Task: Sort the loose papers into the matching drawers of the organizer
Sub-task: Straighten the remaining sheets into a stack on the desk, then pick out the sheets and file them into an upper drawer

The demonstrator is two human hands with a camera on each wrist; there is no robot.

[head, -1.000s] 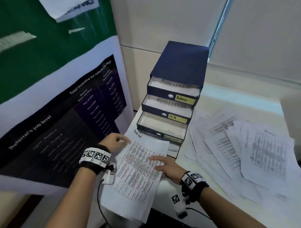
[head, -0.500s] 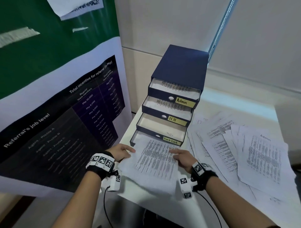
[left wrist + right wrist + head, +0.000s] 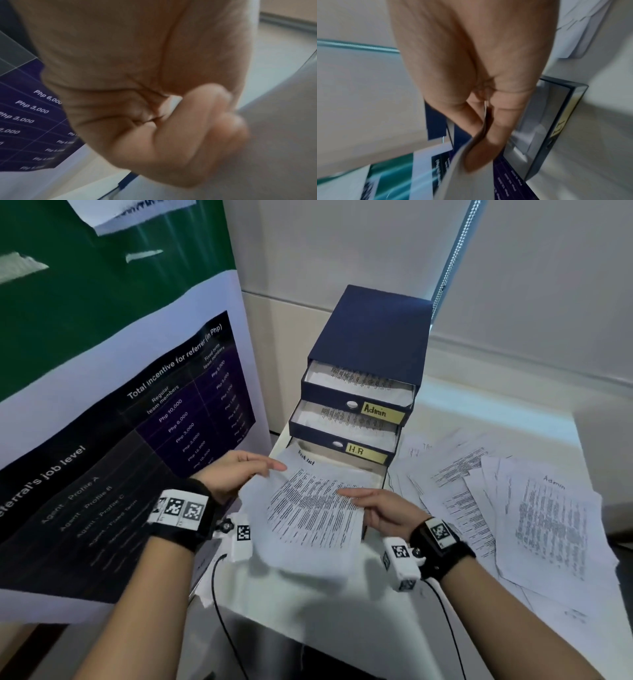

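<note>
One sheet of paper [image 3: 310,505] is sitting at the centre of the head view, its far end lying over the third drawer [image 3: 375,474] of the blue organizer [image 3: 370,337] and its near end hanging off the front. It is looking thin, light and floppy (already bowing between the hands), so taking it by both side edges seems wisest. The left hand [image 3: 236,474] is pinching the left edge; the right hand [image 3: 387,508] is gripping the right edge between thumb and fingers [image 3: 498,129]. Right of centre, the loose papers [image 3: 513,508] are spreading over the white table [image 3: 342,594]. A poster [image 3: 120,422] is filling the left of the frame.
</note>
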